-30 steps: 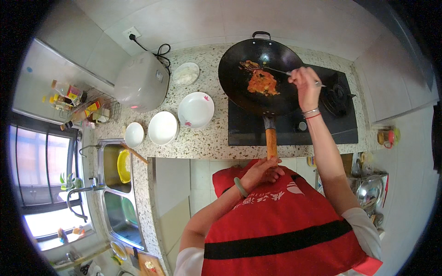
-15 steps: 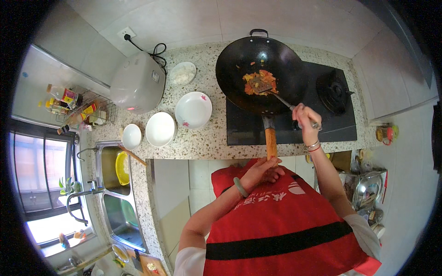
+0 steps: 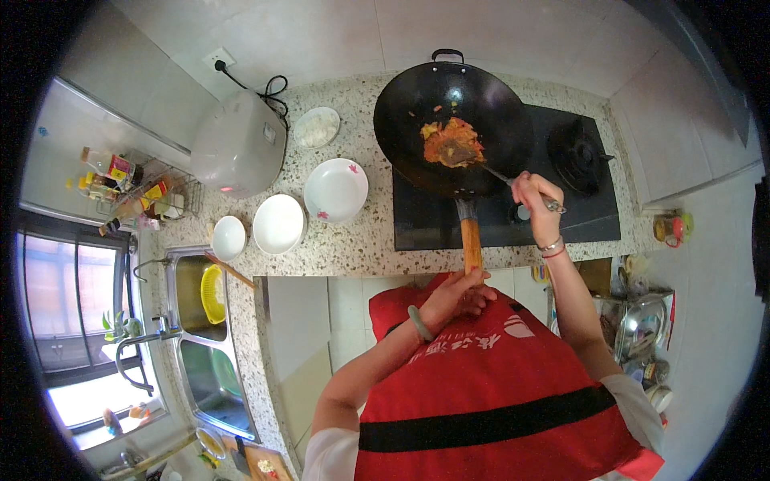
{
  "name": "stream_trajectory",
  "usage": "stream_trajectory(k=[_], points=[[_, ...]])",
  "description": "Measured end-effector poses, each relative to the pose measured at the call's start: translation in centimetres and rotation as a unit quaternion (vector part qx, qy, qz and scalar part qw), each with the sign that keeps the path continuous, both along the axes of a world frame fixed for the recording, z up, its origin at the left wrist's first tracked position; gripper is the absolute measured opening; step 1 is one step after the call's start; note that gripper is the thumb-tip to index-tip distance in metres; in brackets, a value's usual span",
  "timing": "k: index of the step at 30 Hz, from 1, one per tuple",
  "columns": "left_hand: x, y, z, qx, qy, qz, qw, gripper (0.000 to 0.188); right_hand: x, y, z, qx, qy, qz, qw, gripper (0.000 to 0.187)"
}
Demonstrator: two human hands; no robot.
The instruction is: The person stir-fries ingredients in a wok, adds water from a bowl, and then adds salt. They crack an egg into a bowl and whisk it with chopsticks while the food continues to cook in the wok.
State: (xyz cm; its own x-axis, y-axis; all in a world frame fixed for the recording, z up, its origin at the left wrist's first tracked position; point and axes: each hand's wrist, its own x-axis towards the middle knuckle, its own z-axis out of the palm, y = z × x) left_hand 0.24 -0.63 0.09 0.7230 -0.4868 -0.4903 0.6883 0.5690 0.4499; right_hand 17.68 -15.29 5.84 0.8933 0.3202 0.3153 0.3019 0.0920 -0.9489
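A black wok (image 3: 409, 104) stands on the dark stovetop, tilted a little, with orange-red and yellow chopped food (image 3: 453, 140) in its bottom. My left hand (image 3: 459, 297) is closed round the near end of the wok's wooden handle (image 3: 472, 244); a bangle circles that wrist. Above the stovetop, my right hand (image 3: 536, 199) grips the metal spatula (image 3: 500, 174) by its handle. The spatula's blade presses into the near side of the food and is partly covered by it.
Left of the wok are a plate of white food (image 3: 317, 127), a flower-patterned bowl (image 3: 336, 190) and two white bowls (image 3: 279, 224). Behind them sits a grey rice cooker (image 3: 241, 144). A second burner (image 3: 577, 158) is at right, a double sink (image 3: 210, 377) at left.
My right hand has shifted slightly right and up with the spatula. The food has been pushed about and now partly covers the blade. My left hand stays at the handle.
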Motion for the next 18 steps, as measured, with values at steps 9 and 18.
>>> stream_trajectory(k=[9, 18], points=[[0.1, 0.1, 0.5, 0.004, 0.001, 0.004, 1.000, 0.048, 1.2, 1.0, 2.2, 0.070, -0.001, 0.019, 0.997, 0.039], [-0.2, -0.3, -0.5, 0.002, 0.007, 0.006, 1.000, 0.044, 1.1, 3.2, -1.4, 0.085, -0.010, -0.026, 0.996, 0.036]])
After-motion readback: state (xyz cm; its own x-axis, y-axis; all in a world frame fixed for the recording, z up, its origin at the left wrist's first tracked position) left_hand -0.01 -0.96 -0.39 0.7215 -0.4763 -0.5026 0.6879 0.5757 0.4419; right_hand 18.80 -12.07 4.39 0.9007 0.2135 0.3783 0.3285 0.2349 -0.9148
